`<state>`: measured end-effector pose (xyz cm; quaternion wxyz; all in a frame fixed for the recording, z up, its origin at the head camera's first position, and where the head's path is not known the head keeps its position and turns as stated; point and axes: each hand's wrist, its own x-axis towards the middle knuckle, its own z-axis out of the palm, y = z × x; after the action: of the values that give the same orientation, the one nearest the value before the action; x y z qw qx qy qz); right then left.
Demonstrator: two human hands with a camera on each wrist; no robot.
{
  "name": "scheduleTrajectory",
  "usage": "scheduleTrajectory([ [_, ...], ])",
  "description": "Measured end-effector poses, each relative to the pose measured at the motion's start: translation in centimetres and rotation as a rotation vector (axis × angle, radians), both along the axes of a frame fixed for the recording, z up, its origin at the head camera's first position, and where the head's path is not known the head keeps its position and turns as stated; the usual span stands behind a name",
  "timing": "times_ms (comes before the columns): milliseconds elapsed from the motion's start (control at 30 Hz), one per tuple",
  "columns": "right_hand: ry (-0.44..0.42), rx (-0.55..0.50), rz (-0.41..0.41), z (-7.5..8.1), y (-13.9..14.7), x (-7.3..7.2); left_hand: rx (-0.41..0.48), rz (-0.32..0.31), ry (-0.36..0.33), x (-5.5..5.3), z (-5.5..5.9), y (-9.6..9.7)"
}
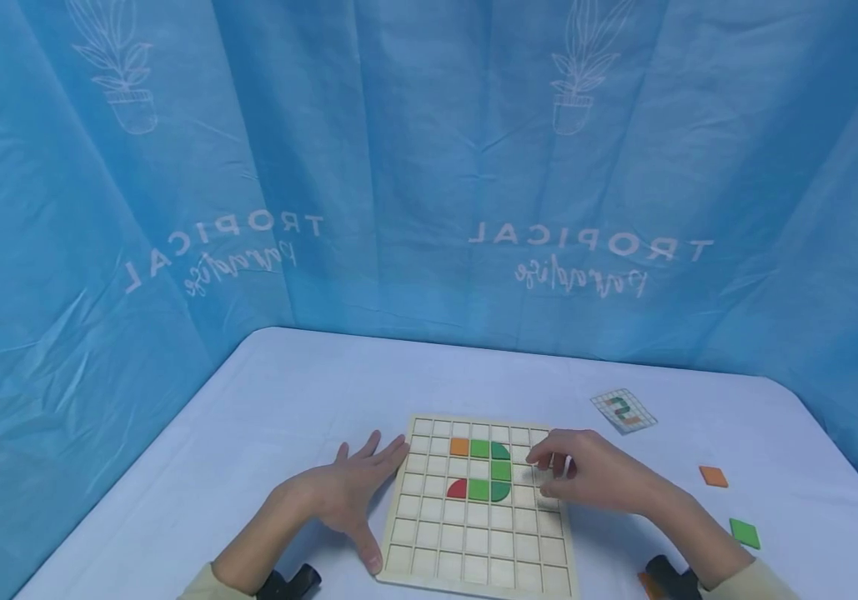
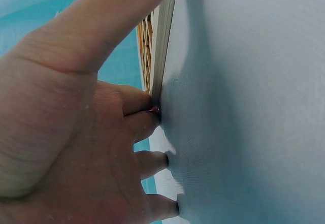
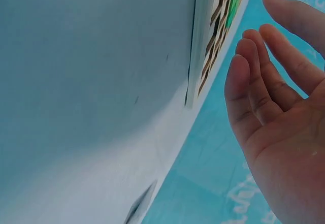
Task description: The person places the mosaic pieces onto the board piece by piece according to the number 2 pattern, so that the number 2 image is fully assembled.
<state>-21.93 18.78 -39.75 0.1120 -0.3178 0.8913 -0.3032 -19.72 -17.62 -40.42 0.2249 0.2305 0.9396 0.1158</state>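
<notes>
A pale wooden grid board lies on the table. In its upper cells sit an orange square tile, several green square tiles, dark green quarter-round tiles and a red quarter-round tile. My left hand is spread along the board's left side, thumb at the near left corner and fingertips by the edge; the left wrist view shows fingertips down on the table. Over the board's right side hovers my right hand, fingers loosely bent with nothing between them, apart from the board in the right wrist view.
A card printed with a grid and coloured figure lies beyond the board's right side. Loose at the right are an orange tile, a green tile and another orange tile, partly hidden by the right wrist camera. Blue curtains hang behind.
</notes>
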Motion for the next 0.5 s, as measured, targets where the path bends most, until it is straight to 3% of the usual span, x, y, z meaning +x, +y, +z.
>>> scheduleTrajectory([
  [500,0.033,-0.006,-0.078,0.5,5.9,0.9,-0.007,-0.004,0.0,0.1,0.2,0.0],
])
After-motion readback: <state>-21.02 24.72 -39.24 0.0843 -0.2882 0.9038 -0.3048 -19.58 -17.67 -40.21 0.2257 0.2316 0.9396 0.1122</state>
